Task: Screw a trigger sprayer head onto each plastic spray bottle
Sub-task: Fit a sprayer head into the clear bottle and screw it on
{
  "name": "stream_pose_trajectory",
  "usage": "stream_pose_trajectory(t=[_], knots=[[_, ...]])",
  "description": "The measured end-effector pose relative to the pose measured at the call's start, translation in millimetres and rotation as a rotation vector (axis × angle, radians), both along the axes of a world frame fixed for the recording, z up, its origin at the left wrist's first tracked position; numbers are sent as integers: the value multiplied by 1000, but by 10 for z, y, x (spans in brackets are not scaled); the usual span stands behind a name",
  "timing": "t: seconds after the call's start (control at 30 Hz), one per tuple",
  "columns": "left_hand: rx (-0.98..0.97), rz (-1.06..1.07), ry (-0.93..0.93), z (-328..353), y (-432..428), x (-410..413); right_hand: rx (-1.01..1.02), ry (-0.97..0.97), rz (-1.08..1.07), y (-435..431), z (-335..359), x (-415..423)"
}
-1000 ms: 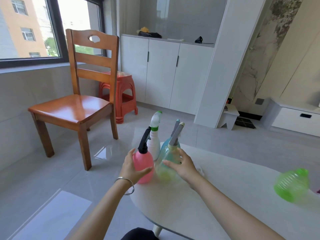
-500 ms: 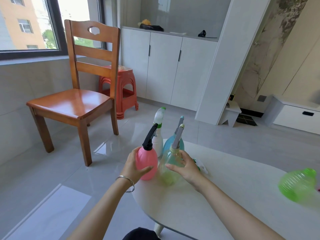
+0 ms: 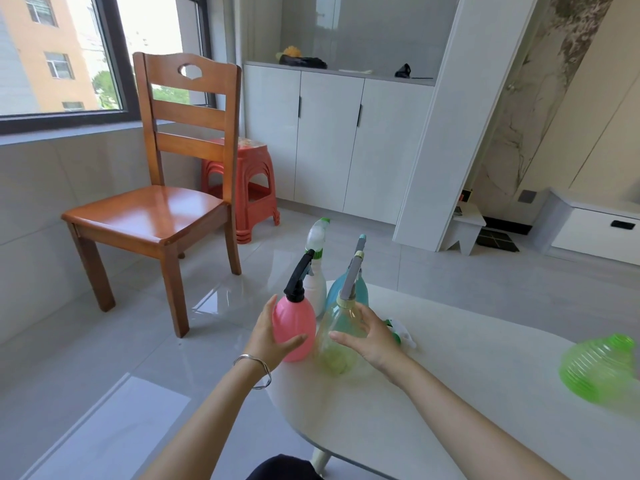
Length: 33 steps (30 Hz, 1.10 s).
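My left hand (image 3: 268, 337) wraps around a pink bottle (image 3: 294, 323) that carries a black sprayer head (image 3: 299, 277). Beside it, my right hand (image 3: 372, 337) grips a clear yellowish bottle (image 3: 332, 348) with a grey sprayer head (image 3: 351, 278). Both stand upright at the left end of the white table (image 3: 450, 393). Just behind them are a white bottle (image 3: 316, 289) with a green-and-white head and a blue bottle (image 3: 362, 292) with a grey head. A green bottle (image 3: 602, 368) without a head lies at the right. A loose green-and-white sprayer head (image 3: 401, 336) peeks out behind my right hand.
A wooden chair (image 3: 156, 216) stands on the tiled floor to the left, with red plastic stools (image 3: 252, 188) behind it. White cabinets (image 3: 329, 147) line the far wall. The table's rounded left edge is close to the pink bottle.
Both hands keep their hold on the pink and yellowish bottles, which stay next to the white and blue ones. Only the camera view has shifted a little.
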<state>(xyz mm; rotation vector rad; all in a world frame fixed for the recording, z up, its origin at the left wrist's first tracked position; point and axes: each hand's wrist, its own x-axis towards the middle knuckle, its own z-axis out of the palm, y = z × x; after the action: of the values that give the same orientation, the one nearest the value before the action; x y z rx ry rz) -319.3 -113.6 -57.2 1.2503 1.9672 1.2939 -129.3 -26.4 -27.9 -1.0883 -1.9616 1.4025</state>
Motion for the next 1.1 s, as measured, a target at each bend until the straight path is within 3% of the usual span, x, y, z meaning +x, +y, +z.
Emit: stream_pose_trajectory(t=[0.1,0.33,0.6,0.83,1.1], knots=[[41,75,44,42,-51,31,2,19,10,0,27,43],[363,232,141,432,-224,226,-17,97,-46,63,167,257],[554,122,241,965,-184,722,21,157,-52,121,430,676],[487,-96,355,1173,169,1443,289,47,-152,273,649,1487],[100,-313,372,825,876,2339,459,15,-418,536,628,2633]])
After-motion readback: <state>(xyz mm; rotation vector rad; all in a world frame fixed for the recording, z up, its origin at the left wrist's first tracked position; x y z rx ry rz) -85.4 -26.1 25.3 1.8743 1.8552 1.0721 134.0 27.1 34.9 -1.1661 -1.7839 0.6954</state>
